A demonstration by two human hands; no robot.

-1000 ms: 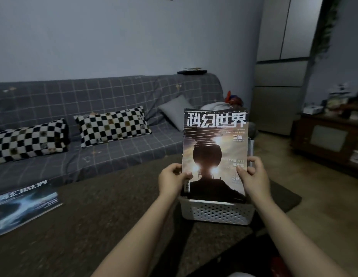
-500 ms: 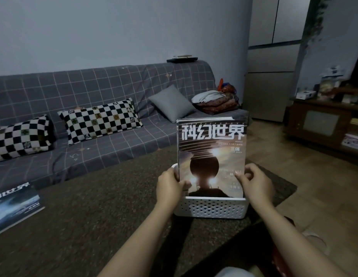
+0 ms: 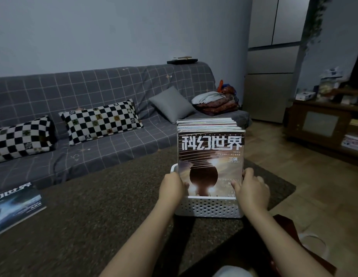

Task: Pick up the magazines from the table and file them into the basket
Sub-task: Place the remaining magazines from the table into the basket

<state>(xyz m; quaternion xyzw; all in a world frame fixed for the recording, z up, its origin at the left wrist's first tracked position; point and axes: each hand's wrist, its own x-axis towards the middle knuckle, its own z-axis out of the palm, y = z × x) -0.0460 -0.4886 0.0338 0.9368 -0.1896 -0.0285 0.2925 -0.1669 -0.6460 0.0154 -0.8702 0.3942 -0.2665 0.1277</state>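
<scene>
A magazine [image 3: 211, 156] with white Chinese title letters and a dark sphere on its cover stands upright at the front of a white perforated basket [image 3: 209, 207]. Behind it several more magazines [image 3: 207, 123] stand filed on edge. My left hand [image 3: 172, 186] grips the front magazine's left edge and my right hand [image 3: 252, 189] grips its right edge, both just above the basket rim. Its lower part is inside the basket. Another magazine [image 3: 14, 206] with a blue-white cover lies flat on the dark table [image 3: 84, 216] at the far left.
A grey checked sofa [image 3: 114, 92] runs behind the table with two black-and-white checkered pillows [image 3: 100, 120], a grey cushion and a folded bundle. A wooden cabinet [image 3: 324, 124] stands at the right. The table's right corner ends close to the basket.
Both hands have lowered the front magazine from above the basket down into it, in front of the filed stack. My view has tilted down and to the right.
</scene>
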